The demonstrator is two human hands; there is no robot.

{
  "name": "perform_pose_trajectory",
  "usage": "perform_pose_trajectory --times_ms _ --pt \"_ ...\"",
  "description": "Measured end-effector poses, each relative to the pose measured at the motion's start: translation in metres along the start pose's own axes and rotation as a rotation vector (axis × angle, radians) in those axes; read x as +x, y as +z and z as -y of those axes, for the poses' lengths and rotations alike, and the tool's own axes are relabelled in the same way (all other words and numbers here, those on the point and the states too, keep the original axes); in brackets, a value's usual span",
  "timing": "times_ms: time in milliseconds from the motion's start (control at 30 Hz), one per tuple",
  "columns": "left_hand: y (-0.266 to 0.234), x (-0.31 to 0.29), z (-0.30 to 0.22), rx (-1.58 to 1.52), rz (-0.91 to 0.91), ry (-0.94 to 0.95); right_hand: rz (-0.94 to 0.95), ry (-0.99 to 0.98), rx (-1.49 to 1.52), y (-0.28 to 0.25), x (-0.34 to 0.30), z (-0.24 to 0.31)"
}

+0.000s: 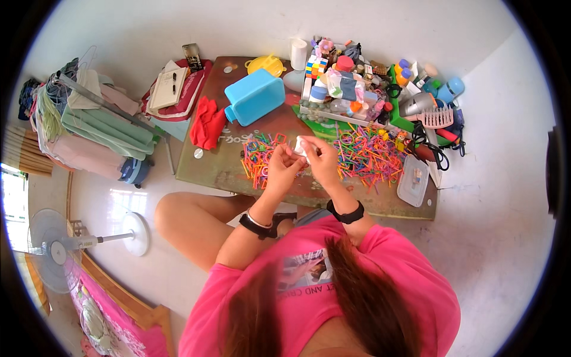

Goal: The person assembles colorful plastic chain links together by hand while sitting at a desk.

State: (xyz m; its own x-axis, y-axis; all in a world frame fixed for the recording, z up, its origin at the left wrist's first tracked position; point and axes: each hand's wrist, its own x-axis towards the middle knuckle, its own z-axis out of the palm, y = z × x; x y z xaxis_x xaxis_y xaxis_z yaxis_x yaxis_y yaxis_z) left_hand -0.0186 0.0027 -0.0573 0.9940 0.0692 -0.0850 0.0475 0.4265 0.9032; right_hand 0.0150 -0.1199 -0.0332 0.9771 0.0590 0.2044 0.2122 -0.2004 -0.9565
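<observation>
Over the middle of the table, my two hands meet at a small white thing (299, 143), soft-looking like a wad of tissue; its exact kind is not clear. My right hand (322, 159) pinches it between thumb and fingers. My left hand (283, 168) has its fingers closed at its lower side, partly hiding it. Below and to both sides of my hands lie thin plastic sticks in many colours: a smaller pile (257, 165) on the left and a wider pile (372, 156) on the right.
A blue plastic container (256, 96) lies on its side beyond the left pile, beside a red cloth (207, 124) and a yellow lid (266, 64). Trays crowded with bottles and small items (345, 89) fill the far right. A clear box (413, 181) sits near the right edge.
</observation>
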Motion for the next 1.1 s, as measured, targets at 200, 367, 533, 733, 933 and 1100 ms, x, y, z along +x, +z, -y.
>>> perform_pose_trajectory --times_ms 200,367,533,733,933,1100 --pt "0.006 -0.003 -0.026 -0.001 -0.074 -0.031 -0.137 0.244 0.609 -0.017 0.015 -0.016" --pt "0.005 -0.002 -0.017 0.240 -0.150 0.118 0.193 0.477 0.767 0.001 -0.021 -0.013" --pt "0.012 -0.008 -0.033 0.488 -0.071 0.156 0.200 0.383 0.578 -0.003 -0.012 -0.007" --pt "0.007 -0.008 -0.044 0.839 -0.032 0.314 0.136 0.071 -0.025 -0.010 -0.006 -0.018" --pt "-0.001 -0.002 -0.044 0.846 0.042 0.403 0.247 0.150 0.060 -0.018 -0.005 -0.024" --pt "-0.001 -0.001 -0.040 0.906 0.058 0.444 0.255 0.298 0.403 -0.016 -0.006 -0.020"
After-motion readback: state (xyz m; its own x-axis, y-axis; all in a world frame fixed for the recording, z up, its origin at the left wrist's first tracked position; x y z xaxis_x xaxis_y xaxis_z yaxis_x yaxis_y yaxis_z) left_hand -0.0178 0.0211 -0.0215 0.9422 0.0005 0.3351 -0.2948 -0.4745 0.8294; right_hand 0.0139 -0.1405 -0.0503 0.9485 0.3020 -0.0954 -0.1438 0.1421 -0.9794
